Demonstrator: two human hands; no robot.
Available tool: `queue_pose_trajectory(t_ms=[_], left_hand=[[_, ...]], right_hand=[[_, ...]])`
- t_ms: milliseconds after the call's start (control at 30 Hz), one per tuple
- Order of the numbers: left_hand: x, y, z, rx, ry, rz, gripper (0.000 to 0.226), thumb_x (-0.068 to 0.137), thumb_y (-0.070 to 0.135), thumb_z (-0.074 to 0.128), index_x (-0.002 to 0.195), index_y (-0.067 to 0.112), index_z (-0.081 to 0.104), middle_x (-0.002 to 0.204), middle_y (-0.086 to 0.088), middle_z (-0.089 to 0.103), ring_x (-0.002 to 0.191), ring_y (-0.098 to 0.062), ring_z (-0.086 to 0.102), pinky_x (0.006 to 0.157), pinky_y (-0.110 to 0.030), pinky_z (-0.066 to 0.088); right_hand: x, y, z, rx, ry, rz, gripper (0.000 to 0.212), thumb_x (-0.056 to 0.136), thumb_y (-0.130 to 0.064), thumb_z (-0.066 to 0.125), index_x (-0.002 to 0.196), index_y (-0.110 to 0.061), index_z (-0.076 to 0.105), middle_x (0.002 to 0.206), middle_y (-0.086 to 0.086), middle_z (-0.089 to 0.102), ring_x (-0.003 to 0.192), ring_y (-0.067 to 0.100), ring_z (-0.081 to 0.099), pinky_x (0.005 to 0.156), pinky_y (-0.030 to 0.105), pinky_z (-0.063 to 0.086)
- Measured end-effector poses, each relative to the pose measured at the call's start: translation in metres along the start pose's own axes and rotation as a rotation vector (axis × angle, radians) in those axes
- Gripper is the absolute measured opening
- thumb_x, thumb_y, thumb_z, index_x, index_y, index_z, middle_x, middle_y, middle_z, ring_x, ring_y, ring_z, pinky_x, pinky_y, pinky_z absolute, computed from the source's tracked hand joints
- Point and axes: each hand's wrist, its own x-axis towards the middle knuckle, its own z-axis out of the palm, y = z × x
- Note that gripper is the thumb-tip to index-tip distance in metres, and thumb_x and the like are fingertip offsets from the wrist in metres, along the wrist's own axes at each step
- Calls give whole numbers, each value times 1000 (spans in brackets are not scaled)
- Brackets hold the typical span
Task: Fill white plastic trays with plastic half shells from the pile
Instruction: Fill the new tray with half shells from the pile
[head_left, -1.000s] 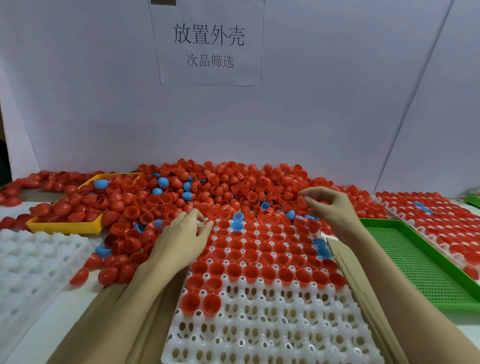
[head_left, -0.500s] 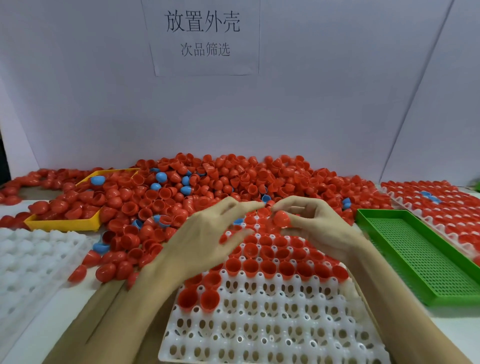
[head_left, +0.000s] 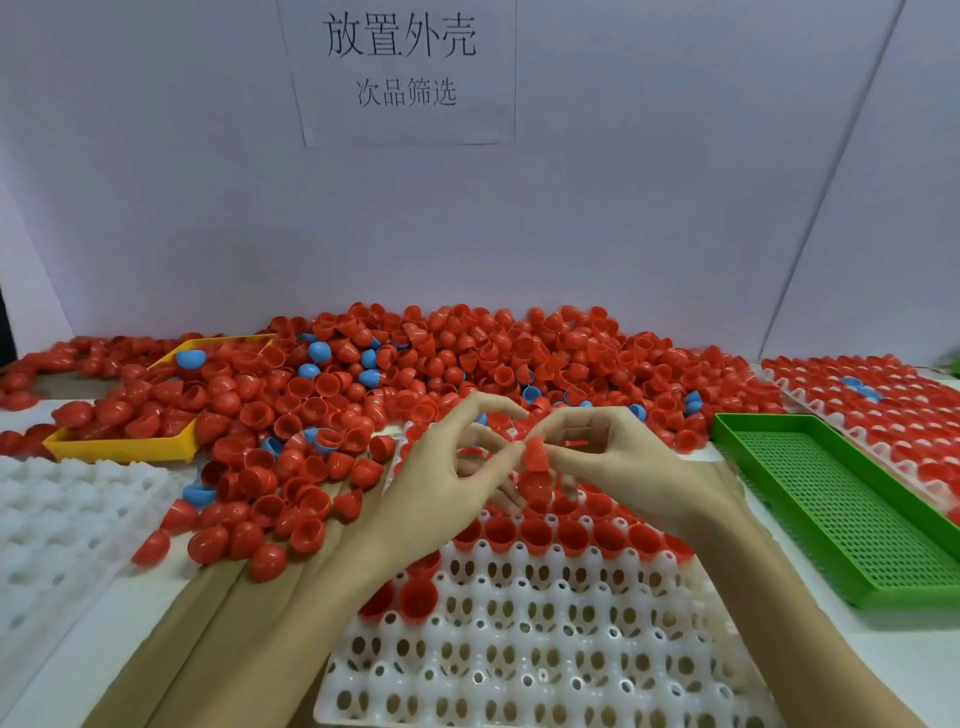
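Both hands now meet at the centre of the frame, above the far rows of the white tray (head_left: 545, 670). One second earlier they were apart: the left hand (head_left: 441, 483) rested at the tray's left edge beside the pile (head_left: 415, 374), and the right hand (head_left: 618, 457) reached into the pile at centre right. Half a second ago the right hand had already drawn back with a red half shell (head_left: 535, 457) and the left hand had swung in toward it.

Current state: the right hand pinches the red half shell between thumb and fingertips. The left hand's fingers are curled and its fingertips meet the shell from the left. Whether the left hand also holds a second shell cannot be told; a further red shell shows just below, between the hands, but its hold is unclear.

Meaning for the task: the pick from the pile is complete, and the shell is likely being oriented or passed from one hand to the other before seating. The tray's far rows are filled with red shells; two more sit at the left of the next row. The near rows, at the bottom of the frame, stand open.

Other items: a filled tray (head_left: 857, 395) at the right edge, a green mesh tray (head_left: 831, 509) beside it, a yellow bin (head_left: 119, 447) at left, and a spare white tray (head_left: 57, 519) at lower left.
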Motion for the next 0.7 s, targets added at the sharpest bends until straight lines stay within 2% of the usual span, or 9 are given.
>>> queue_pose_trajectory(t_ms=[100, 200, 267, 367, 467, 567, 700], left_hand=[[-4, 3, 6, 237, -20, 97, 44, 92, 50, 71, 131, 49, 50, 104, 14, 68, 82, -10, 75, 78, -26, 61], [-6, 5, 12, 344, -24, 130, 33, 94, 42, 72, 121, 48, 55, 99, 14, 65, 81, -7, 72, 70, -20, 58], [-7, 6, 12, 324, -25, 95, 27, 93, 27, 73, 111, 42, 60, 97, 14, 67, 75, -9, 72, 67, -21, 59], [-7, 10, 3, 305, -30, 8, 29, 88, 14, 74, 103, 36, 64, 94, 12, 73, 68, -12, 74, 70, -32, 63], [-6, 17, -11, 327, -50, -28, 27, 86, 11, 75, 96, 34, 68, 89, 10, 76, 70, -11, 75, 78, -28, 62], [-6, 24, -29, 372, -166, -80, 22, 83, 12, 78, 87, 33, 75, 88, 10, 77, 77, -11, 76, 81, -24, 61], [-9, 29, -43, 460, -378, -153, 23, 82, 10, 78, 91, 30, 76, 84, 10, 78, 78, -5, 73, 76, -20, 59]], right_hand=[[1, -1, 3, -11, 51, 45, 19, 99, -2, 60, 106, -13, 73, 73, 6, 67, 56, 14, 56, 56, 23, 51], [-1, -3, 6, -27, 24, 71, 22, 99, 2, 52, 105, -12, 69, 66, -5, 58, 49, 8, 46, 48, 19, 41], [-1, -4, 7, -75, -9, 83, 19, 100, 0, 57, 101, -14, 70, 70, 0, 60, 49, 11, 50, 48, 20, 42], [-4, -3, 5, -31, -101, 109, 9, 104, -20, 65, 111, -21, 72, 71, 5, 61, 55, 13, 57, 52, 22, 47], [-6, -1, -2, 12, -176, 113, 20, 104, -32, 65, 123, -27, 71, 73, -2, 65, 62, 12, 60, 60, 22, 51], [-7, 1, -12, 36, -147, 96, 22, 105, -32, 63, 124, -26, 73, 76, -1, 64, 67, 15, 61, 64, 21, 52], [-8, 6, -26, 128, -39, 126, 22, 102, -26, 63, 118, -20, 76, 80, 5, 65, 71, 19, 61, 66, 21, 53]])
